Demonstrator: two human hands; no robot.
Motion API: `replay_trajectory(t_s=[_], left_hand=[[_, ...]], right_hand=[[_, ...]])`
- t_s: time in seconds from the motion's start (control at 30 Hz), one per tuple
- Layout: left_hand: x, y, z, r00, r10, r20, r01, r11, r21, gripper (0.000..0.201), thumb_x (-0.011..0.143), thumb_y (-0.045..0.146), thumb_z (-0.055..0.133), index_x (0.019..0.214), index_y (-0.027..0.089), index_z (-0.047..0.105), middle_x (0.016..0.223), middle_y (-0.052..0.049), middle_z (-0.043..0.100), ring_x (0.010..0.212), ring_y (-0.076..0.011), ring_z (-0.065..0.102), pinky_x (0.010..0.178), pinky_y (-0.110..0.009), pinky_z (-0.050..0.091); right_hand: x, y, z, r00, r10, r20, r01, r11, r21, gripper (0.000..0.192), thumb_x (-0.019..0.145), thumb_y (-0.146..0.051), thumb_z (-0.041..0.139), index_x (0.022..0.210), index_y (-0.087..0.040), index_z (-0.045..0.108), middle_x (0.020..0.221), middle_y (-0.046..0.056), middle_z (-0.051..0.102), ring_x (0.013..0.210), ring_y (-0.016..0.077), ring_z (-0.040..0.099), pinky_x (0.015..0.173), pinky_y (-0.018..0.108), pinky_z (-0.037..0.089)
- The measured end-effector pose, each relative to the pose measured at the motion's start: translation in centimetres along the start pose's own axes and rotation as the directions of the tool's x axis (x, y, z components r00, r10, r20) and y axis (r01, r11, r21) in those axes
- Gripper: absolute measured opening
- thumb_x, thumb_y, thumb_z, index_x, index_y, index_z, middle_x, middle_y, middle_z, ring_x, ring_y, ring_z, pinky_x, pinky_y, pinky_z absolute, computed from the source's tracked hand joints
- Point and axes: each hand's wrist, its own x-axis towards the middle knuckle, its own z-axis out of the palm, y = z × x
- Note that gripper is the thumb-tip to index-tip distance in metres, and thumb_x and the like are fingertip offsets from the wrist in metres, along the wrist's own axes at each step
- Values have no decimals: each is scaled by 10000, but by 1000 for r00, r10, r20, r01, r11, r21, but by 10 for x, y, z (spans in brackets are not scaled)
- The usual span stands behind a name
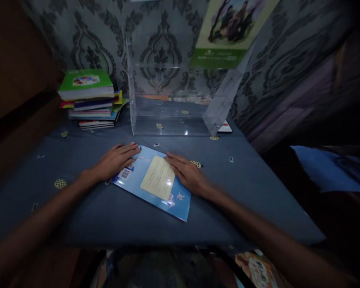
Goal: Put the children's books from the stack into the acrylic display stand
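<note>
A thin light-blue book (152, 182) lies flat and askew on the blue-grey tablecloth (234, 200), back cover up, with a pale yellow panel and a barcode. My left hand (115, 161) rests palm down on its upper left corner, fingers spread. Over the book's right edge lies my right hand (187, 173), flat, fingers pointing up and left. Neither hand has lifted the book.
A stack of several books (88, 98) with a green one on top stands at the back left. Behind the blue book a clear acrylic box (174, 80) is against the patterned wall. A calendar or poster (228, 32) hangs upper right. Blue cloth (327, 168) lies off the table's right side.
</note>
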Motion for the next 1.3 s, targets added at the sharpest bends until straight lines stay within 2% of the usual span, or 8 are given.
replay_trajectory(t_s=[0.17, 0.27, 0.33, 0.53, 0.73, 0.97, 1.13, 1.3], left_hand=[[-1, 65, -13, 992, -122, 18, 110, 940, 324, 378, 974, 117, 413, 1293, 142, 615, 1259, -169, 668, 1139, -301, 639, 930, -453, 510], [-19, 100, 0, 995, -75, -59, 90, 942, 322, 382, 1017, 308, 437, 1329, 143, 584, 1311, -176, 645, 1241, -343, 586, 939, -473, 523], [-27, 108, 12, 993, -40, -109, 72, 949, 307, 458, 1030, 398, 411, 1374, 128, 545, 1405, -186, 586, 1344, -350, 511, 1035, -493, 478], [-6, 73, 25, 997, 45, -70, -34, 988, 154, 469, 1061, 370, 323, 1465, 170, 454, 1540, -136, 462, 1475, -280, 356, 1180, -466, 350], [20, 45, 22, 998, 53, -44, -56, 996, -73, 476, 1066, 319, 265, 1512, 213, 397, 1581, -107, 398, 1504, -223, 295, 1216, -517, 266], [18, 52, 33, 988, -29, -153, 13, 994, -107, 452, 1051, 265, 293, 1465, 199, 463, 1549, -118, 451, 1486, -227, 338, 1209, -548, 255], [18, 52, 33, 987, -34, -157, 19, 995, -96, 456, 1052, 269, 285, 1464, 188, 464, 1544, -125, 459, 1486, -226, 339, 1207, -538, 258], [19, 51, 32, 989, -43, -145, 29, 995, -94, 463, 1052, 275, 270, 1456, 175, 473, 1546, -123, 456, 1481, -233, 350, 1203, -545, 267]], right_hand=[[-26, -10, 9, 990, 85, -114, -90, 995, -39, 437, 1013, -280, 388, 1405, -207, 567, 1470, 139, 549, 1349, 295, 532, 1122, 551, 449], [-37, -18, 13, 972, 161, -169, -165, 986, -13, 434, 1013, -298, 391, 1379, -172, 586, 1481, 161, 532, 1366, 300, 511, 1136, 539, 438], [-44, -24, 14, 961, 204, -188, -205, 979, 19, 433, 1011, -313, 399, 1375, -169, 583, 1496, 161, 515, 1382, 299, 492, 1141, 533, 433], [-68, -51, 20, 956, 210, -204, -193, 976, 102, 418, 1010, -366, 441, 1378, -210, 563, 1537, 148, 462, 1432, 305, 422, 1147, 571, 399], [-68, -60, 20, 972, 153, -177, -140, 987, 79, 383, 1002, -342, 455, 1349, -233, 576, 1478, 149, 522, 1352, 308, 504, 1086, 591, 463], [-34, -33, 17, 983, 74, -166, -73, 997, 13, 407, 986, -288, 434, 1349, -186, 589, 1457, 170, 529, 1330, 316, 496, 1079, 573, 466], [9, -1, 10, 995, 51, -82, -56, 997, -61, 444, 984, -274, 416, 1363, -108, 579, 1461, 205, 529, 1352, 321, 475, 1112, 563, 420], [40, 29, 5, 991, 85, -103, -91, 994, -59, 444, 980, -265, 418, 1360, -102, 578, 1436, 195, 566, 1346, 285, 509, 1130, 536, 395]])
